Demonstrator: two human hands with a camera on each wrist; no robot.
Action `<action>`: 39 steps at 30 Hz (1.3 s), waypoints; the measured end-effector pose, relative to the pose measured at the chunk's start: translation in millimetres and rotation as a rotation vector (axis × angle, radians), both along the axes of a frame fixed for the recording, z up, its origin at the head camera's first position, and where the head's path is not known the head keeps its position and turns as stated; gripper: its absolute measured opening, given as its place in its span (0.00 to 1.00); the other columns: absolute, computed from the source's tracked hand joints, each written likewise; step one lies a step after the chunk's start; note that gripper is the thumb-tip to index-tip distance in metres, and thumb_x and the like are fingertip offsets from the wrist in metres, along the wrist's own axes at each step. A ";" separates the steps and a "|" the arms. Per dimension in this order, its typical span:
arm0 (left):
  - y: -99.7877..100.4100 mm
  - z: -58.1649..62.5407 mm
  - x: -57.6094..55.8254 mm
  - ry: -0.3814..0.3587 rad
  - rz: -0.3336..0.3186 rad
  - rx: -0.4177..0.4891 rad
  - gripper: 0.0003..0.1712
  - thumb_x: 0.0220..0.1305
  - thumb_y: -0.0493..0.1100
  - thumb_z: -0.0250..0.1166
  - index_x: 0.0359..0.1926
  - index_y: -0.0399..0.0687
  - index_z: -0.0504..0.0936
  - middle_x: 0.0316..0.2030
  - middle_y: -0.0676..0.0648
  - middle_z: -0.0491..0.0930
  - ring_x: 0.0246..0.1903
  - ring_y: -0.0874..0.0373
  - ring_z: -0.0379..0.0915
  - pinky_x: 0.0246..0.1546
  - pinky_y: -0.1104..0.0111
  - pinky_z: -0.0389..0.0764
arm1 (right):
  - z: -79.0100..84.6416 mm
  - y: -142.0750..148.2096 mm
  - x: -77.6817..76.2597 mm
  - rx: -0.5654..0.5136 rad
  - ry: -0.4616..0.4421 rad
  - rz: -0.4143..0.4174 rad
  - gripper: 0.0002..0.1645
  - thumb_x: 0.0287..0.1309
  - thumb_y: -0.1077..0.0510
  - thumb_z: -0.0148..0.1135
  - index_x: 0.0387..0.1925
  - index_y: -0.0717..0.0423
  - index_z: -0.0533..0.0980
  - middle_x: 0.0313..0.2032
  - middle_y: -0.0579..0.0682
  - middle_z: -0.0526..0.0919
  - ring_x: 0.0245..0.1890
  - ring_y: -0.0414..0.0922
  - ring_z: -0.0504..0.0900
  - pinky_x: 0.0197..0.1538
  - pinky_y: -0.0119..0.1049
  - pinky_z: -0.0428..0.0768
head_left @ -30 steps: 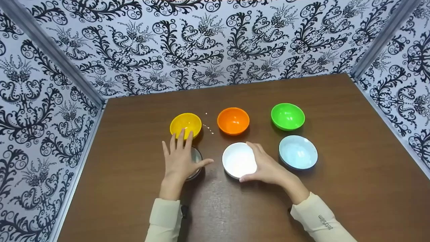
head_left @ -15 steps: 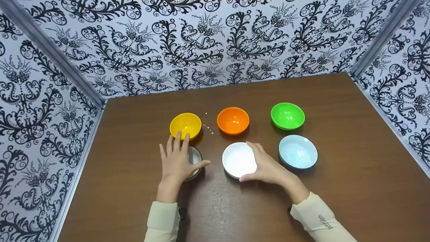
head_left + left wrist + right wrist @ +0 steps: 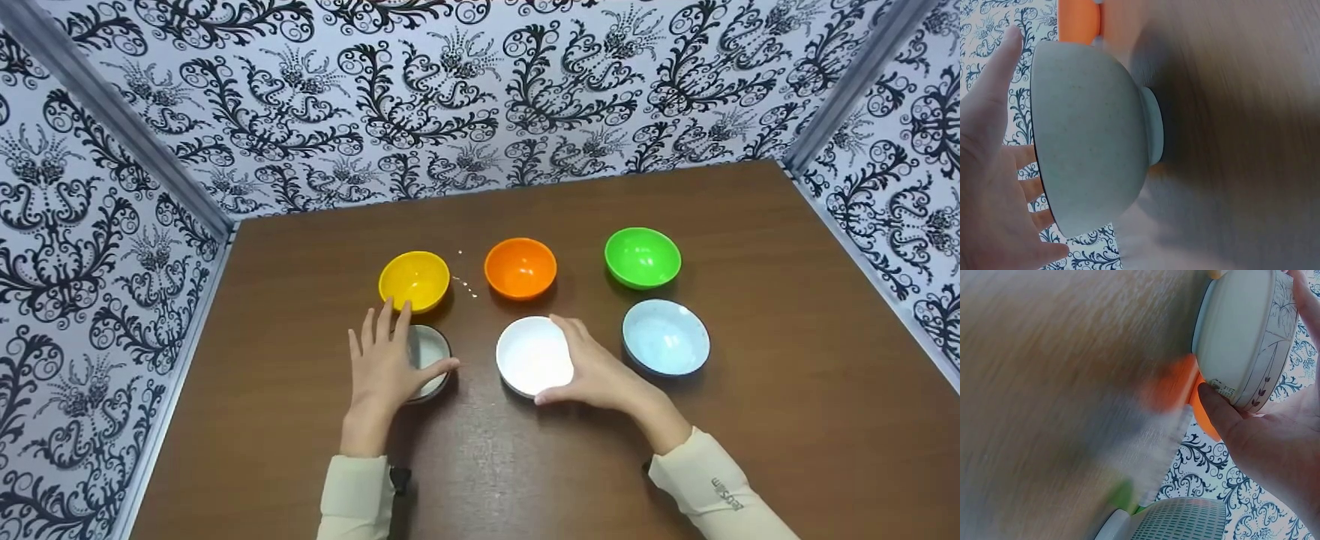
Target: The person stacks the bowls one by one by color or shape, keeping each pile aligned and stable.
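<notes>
In the head view my left hand [image 3: 380, 371] hovers over a grey-white bowl [image 3: 433, 358] with a dark rim, fingers spread and thumb held out. The left wrist view shows that bowl [image 3: 1089, 135] standing on its foot, with my palm and fingers just above its rim; whether any finger touches it I cannot tell. My right hand [image 3: 596, 373] grips the right side of a white bowl [image 3: 531, 356], thumb on the near side and fingers on the far side. Seen from the right wrist, this bowl [image 3: 1241, 332] has a printed floral band, and my thumb presses its outside.
A yellow bowl [image 3: 415, 281], an orange bowl [image 3: 520, 268] and a green bowl [image 3: 643, 258] form a back row. To the right of my right hand stands a pale blue bowl [image 3: 666, 337]. Small white crumbs [image 3: 465, 286] lie on the brown table [image 3: 285, 300]. Patterned walls [image 3: 420, 97] enclose it.
My left hand has drifted left and slightly toward me, uncovering more of the grey-white bowl. The right hand and the white bowl have stayed in place.
</notes>
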State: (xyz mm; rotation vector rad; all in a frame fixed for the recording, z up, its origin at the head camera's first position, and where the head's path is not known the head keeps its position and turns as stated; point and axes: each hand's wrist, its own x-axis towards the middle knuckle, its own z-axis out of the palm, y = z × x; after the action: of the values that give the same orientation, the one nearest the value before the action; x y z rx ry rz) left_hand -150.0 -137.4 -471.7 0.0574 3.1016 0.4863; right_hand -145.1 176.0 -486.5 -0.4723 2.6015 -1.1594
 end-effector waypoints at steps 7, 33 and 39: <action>-7.1 -1.8 0.7 -0.006 0.019 0.039 0.68 0.46 0.83 0.61 0.79 0.52 0.51 0.79 0.41 0.46 0.77 0.36 0.43 0.75 0.36 0.43 | 0.0 -0.2 -0.4 -0.005 -0.002 0.003 0.75 0.35 0.38 0.82 0.77 0.57 0.49 0.71 0.57 0.60 0.65 0.55 0.69 0.70 0.56 0.70; -30.5 -6.1 4.7 -0.113 0.157 0.497 0.51 0.66 0.67 0.60 0.79 0.47 0.51 0.78 0.38 0.51 0.77 0.39 0.48 0.76 0.43 0.52 | 0.0 -0.5 -0.3 -0.009 0.006 0.001 0.74 0.35 0.40 0.83 0.77 0.59 0.49 0.71 0.58 0.60 0.65 0.55 0.70 0.70 0.55 0.70; -36.6 -9.4 7.3 -0.098 0.212 0.655 0.42 0.72 0.64 0.53 0.76 0.44 0.59 0.74 0.37 0.60 0.74 0.40 0.57 0.75 0.47 0.58 | 0.7 -0.7 0.1 -0.012 -0.001 0.000 0.74 0.36 0.40 0.83 0.77 0.58 0.49 0.71 0.58 0.60 0.65 0.55 0.69 0.70 0.56 0.70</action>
State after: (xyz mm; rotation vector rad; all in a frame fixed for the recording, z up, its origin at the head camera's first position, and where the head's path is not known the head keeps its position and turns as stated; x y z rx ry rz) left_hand -142.7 -174.0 -481.2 -0.2865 2.7216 1.4322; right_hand -145.1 175.3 -485.7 -0.4738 2.5952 -1.1754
